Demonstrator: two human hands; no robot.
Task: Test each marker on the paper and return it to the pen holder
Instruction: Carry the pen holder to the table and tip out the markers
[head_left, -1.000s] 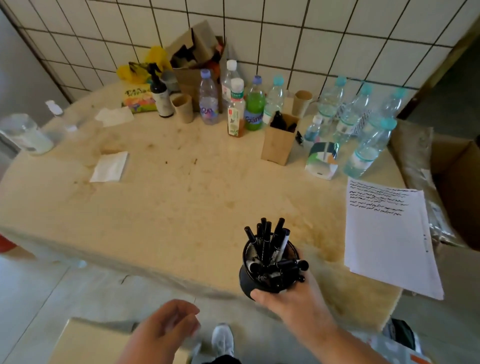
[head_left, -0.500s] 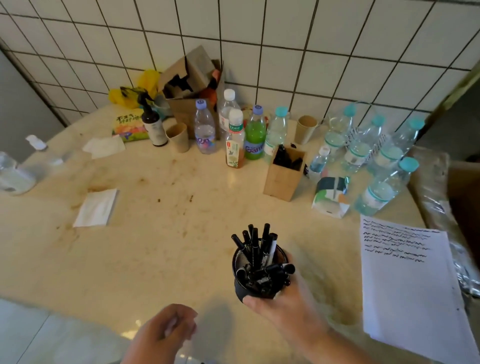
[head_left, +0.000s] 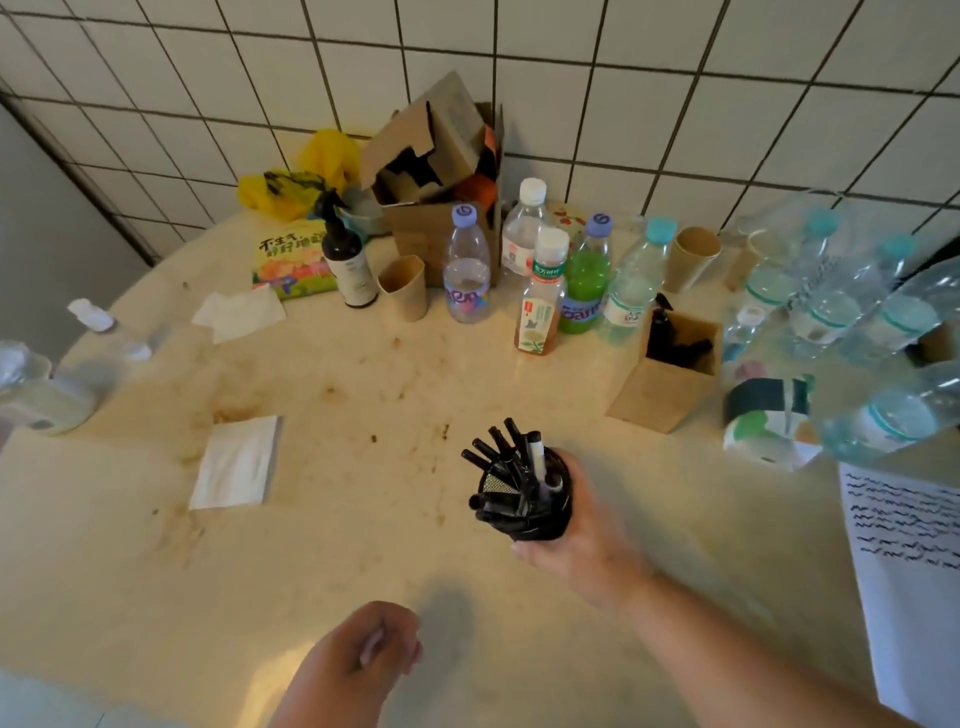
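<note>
the right hand (head_left: 582, 530) is wrapping its fingers round the black pen holder (head_left: 524, 501), holding it over the table (head_left: 363, 545) near the middle, tilted so the markers (head_left: 506, 452) are fanning up and to the left. the left hand (head_left: 358, 654) is hanging just below and left of the holder, fingers loosely curled and holding nothing, so it is the free hand nearer the marker caps. the markers' long axes are pointing away from it, up toward the wall. the paper (head_left: 904, 571) is lying well apart at the right edge, on the right hand's side, already carrying rows of black squiggles. judging from this, no marker is out yet. on labels: a colourful packet (head_left: 293, 260) is showing chinese characters too small to read surely, and the bottle lettering is blurring out.
</note>
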